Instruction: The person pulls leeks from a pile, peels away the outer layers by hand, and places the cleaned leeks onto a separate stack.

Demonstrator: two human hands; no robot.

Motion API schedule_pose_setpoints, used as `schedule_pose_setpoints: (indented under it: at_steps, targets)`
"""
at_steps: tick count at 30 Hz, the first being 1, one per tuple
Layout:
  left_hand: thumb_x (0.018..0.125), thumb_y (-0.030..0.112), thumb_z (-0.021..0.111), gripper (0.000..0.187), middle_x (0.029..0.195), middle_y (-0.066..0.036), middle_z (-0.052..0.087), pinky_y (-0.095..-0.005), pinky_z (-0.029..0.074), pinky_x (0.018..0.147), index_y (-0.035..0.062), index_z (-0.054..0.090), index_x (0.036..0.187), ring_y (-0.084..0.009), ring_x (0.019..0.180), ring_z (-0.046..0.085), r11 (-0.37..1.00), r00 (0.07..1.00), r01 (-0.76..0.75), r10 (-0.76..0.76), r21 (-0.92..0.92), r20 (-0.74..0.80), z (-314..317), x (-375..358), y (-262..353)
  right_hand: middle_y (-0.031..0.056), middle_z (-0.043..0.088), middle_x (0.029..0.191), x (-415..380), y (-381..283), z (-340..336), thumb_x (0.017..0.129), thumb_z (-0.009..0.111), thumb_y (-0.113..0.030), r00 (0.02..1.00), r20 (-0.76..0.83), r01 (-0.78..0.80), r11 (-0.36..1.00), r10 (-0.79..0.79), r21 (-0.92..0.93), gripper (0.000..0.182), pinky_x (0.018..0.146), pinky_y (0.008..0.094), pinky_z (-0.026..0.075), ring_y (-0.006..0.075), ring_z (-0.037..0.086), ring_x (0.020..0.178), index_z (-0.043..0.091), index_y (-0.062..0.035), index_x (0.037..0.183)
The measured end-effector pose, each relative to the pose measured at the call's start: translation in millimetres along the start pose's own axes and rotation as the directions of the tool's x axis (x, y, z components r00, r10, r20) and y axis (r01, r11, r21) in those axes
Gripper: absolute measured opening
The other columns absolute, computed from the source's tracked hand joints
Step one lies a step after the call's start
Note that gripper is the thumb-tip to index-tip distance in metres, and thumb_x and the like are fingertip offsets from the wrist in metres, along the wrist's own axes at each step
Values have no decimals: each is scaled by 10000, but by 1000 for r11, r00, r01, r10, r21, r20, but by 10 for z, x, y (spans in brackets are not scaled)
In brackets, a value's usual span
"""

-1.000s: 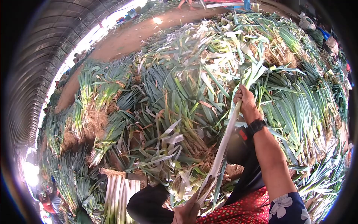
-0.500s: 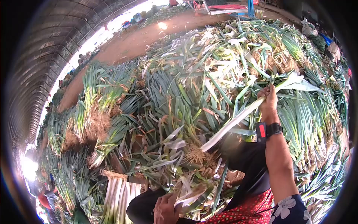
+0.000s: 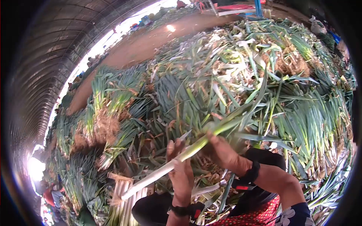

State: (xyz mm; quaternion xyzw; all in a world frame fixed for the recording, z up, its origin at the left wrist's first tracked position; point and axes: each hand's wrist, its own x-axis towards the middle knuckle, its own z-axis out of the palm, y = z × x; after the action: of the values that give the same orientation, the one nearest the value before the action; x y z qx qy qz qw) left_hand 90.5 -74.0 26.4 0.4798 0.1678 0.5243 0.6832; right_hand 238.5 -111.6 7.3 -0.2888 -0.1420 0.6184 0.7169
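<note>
A long leek [image 3: 166,168] lies slantwise across both my hands, its bare white end low at the left and its green leaves up to the right. My left hand [image 3: 181,177] holds the white stem, fingers raised behind it. My right hand [image 3: 224,152] grips the leek higher up, thumb against the pale green part where the leaves begin. Under the white end, beside my knee, stands a bundle of white-stemmed leeks [image 3: 120,199]. Loose peeled leaves [image 3: 207,188] lie beneath my hands.
A mound of stripped leaves [image 3: 226,56] spreads ahead. Rows of unpeeled leeks lie at right [image 3: 309,132], and rooted bunches [image 3: 102,124] at left. Beyond them runs a bare dirt floor [image 3: 132,51]. A blue post with a metal frame [image 3: 258,8] stands at the back. Another person [image 3: 52,196] is at far left.
My right hand has come down and left with the leek, from the upper right to the middle. My left hand has risen from beside my knee and taken hold of the white stem.
</note>
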Motion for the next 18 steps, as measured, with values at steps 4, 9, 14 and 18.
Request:
schedule_pose_setpoints:
  at_steps: [4, 9, 14, 18]
  targets:
    - [970, 464, 486, 555, 1164, -147, 638, -463, 348, 1103, 22, 447, 1304, -296, 1188, 553, 997, 981, -45, 32, -63, -190, -305, 77, 340, 46, 643, 1010, -133, 55, 149, 969, 582, -272, 928, 157, -203, 812, 338, -548, 324, 719, 298, 549, 146, 651, 883, 553, -37, 1190]
    - [960, 489, 500, 504, 869, -62, 626, -464, 394, 1047, 43, 536, 1192, -252, 1003, 604, 996, 978, -43, 58, 77, -202, -598, 12, 646, 130, 630, 1144, -20, 22, 168, 796, 737, -165, 805, 588, 592, 150, -75, -792, 541, 866, 366, 514, 230, 632, 998, 533, -68, 1288]
    - [926, 523, 543, 576, 749, -26, 526, -409, 490, 873, 7, 535, 1179, -202, 769, 584, 999, 998, 36, -34, 41, -50, -616, -63, 926, 124, 522, 1343, -45, 260, 229, 808, 748, -222, 678, 728, 730, 20, 101, -683, 627, 1056, 423, 378, 307, 498, 1217, 476, -99, 1359]
    - [925, 521, 544, 551, 714, -27, 498, -416, 508, 819, 40, 535, 1193, -205, 757, 593, 986, 999, -24, 29, -162, 30, -562, -38, 959, 126, 576, 1204, -55, 326, 356, 860, 700, -236, 665, 735, 674, 320, 129, -666, 414, 990, 446, 420, 320, 538, 1145, 512, -85, 1197]
